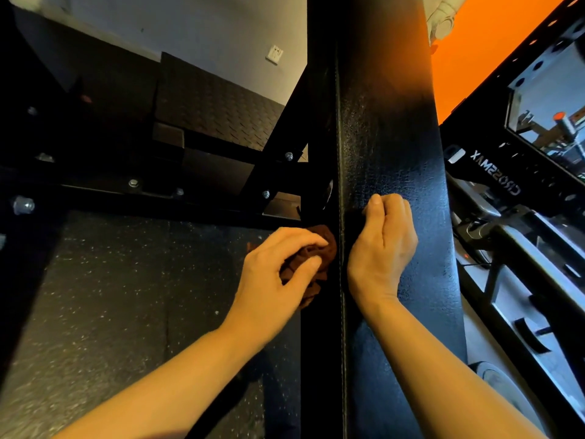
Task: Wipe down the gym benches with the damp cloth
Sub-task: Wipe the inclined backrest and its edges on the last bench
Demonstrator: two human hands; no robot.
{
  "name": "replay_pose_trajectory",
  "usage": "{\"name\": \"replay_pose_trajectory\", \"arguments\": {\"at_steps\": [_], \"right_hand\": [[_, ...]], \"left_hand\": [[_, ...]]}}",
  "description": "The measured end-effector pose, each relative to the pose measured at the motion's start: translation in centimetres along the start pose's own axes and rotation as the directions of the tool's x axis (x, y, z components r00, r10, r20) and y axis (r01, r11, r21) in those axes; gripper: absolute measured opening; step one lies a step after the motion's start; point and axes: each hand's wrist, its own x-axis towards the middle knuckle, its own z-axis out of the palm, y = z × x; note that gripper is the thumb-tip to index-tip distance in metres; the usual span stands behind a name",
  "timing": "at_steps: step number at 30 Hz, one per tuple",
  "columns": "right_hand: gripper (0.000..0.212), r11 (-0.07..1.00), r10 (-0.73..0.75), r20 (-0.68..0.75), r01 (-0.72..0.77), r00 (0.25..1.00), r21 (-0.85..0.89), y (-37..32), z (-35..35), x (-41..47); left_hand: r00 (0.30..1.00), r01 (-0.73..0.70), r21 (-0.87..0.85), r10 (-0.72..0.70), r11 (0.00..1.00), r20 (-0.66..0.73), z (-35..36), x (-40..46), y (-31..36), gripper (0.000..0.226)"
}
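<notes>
A long black padded gym bench (392,147) runs up the middle of the view, with a stitched seam along its left edge. My left hand (275,274) grips a bunched dark brown cloth (319,258) and holds it against the bench's left side, just left of the seam. My right hand (383,245) rests on the bench's top surface with its fingers curled under, and nothing shows in it.
The black steel frame (272,172) with bolts crosses under the bench at left, over speckled rubber flooring (120,305). A black rack labelled in white letters (497,172) and a mirror (550,99) stand at right. A wall socket (274,54) sits on the far wall.
</notes>
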Motion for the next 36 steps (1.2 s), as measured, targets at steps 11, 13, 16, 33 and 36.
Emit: {"name": "replay_pose_trajectory", "arguments": {"at_steps": [11,13,16,33,36], "right_hand": [[0.027,0.999,0.022,0.019,-0.021,1.000,-0.024,-0.2,-0.2,0.0],[0.027,0.999,0.031,0.019,-0.030,0.999,-0.025,-0.3,-0.1,0.0],[0.025,0.999,0.034,0.018,-0.033,0.999,-0.034,-0.5,-0.2,0.1],[0.024,0.996,0.044,0.048,-0.040,0.998,-0.078,-0.8,-0.4,0.0],[0.025,0.990,0.031,0.112,-0.016,0.993,-0.139,-0.9,-0.4,0.1]], "left_hand": [[0.994,-0.107,0.188,0.104,0.976,0.026,-0.2,0.5,0.4,0.019],[0.991,-0.128,0.165,0.118,0.978,0.065,0.0,0.3,0.3,0.021],[0.970,-0.126,0.271,0.061,0.954,0.237,-1.1,-1.1,-2.8,0.019],[0.982,0.186,0.035,-0.187,0.982,0.025,-0.7,-2.1,-2.7,0.046],[0.976,0.192,-0.012,-0.192,0.981,-0.099,-1.5,-1.1,-1.4,0.038]]}}
